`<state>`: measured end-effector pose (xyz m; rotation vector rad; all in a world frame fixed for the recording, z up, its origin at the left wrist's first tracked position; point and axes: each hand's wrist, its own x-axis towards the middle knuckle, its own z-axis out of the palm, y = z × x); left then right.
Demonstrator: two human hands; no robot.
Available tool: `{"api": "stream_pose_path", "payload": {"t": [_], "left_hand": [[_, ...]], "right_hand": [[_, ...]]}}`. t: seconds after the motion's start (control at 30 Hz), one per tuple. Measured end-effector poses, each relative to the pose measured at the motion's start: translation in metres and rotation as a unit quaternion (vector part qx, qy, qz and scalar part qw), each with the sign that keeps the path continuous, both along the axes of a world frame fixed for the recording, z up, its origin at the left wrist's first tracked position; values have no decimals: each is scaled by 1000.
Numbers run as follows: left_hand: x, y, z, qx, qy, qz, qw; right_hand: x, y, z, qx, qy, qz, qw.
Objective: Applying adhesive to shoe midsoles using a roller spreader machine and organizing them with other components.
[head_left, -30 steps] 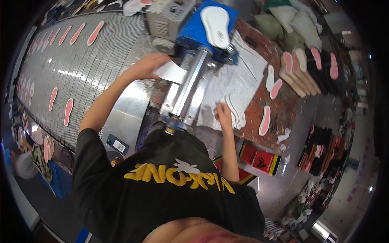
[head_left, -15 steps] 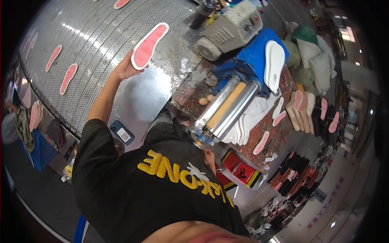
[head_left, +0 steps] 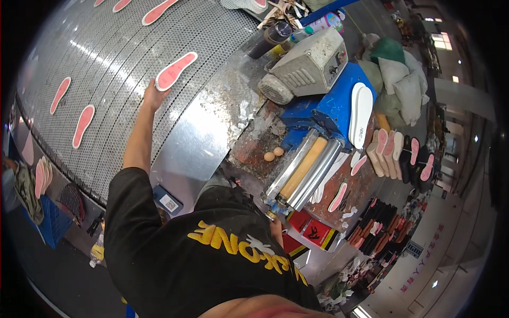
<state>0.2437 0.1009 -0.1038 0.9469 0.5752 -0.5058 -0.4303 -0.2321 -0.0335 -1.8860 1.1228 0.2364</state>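
Observation:
My left hand (head_left: 156,95) reaches out over the mesh conveyor belt (head_left: 122,74), closed on the heel end of a pink insole with a white rim (head_left: 176,71). Several similar pink insoles lie on the belt, one of them a little to the left (head_left: 83,126) and another farther up (head_left: 159,11). Low beside the near end of a roller machine (head_left: 303,168) is my right hand (head_left: 276,229); its fingers are mostly hidden. White insoles (head_left: 360,115) rest against the machine's blue housing, and more white ones (head_left: 324,183) show behind its rollers.
A grey motor box (head_left: 310,63) stands behind the rollers. Two round brown objects like eggs (head_left: 269,157) lie on the worn bench. A phone (head_left: 168,201) sits near my left elbow. Red boxes (head_left: 310,229) are below the machine. Racks of insoles and sacks (head_left: 395,77) stand at right.
My left hand has moved forward with the pink insole, farther over the mesh belt. The view has shifted slightly. My right hand stays low by the machine, now more hidden.

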Motion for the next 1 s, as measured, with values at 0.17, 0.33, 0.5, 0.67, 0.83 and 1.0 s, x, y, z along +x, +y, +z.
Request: {"api": "stream_pose_path", "payload": {"t": [0.17,0.33,0.5,0.67,0.83,1.0], "left_hand": [[56,-64,8,-54,-67,-34,996],[111,-136,12,26,-9,-106,994],[108,-88,-18,414,-430,-354,720],[27,-78,27,92,-142,-202,965],[-147,-103,72,156,-54,-336,927],[-270,-132,136,244,-27,-414,877]], "right_hand": [[-12,22,2,-1,-13,-57,998],[-13,32,21,52,15,-109,993],[-10,-42,47,-162,9,-96,982],[31,-149,75,-269,-41,-150,951],[17,-233,46,-370,28,-103,923],[-6,-280,6,-267,56,-71,959]]}}
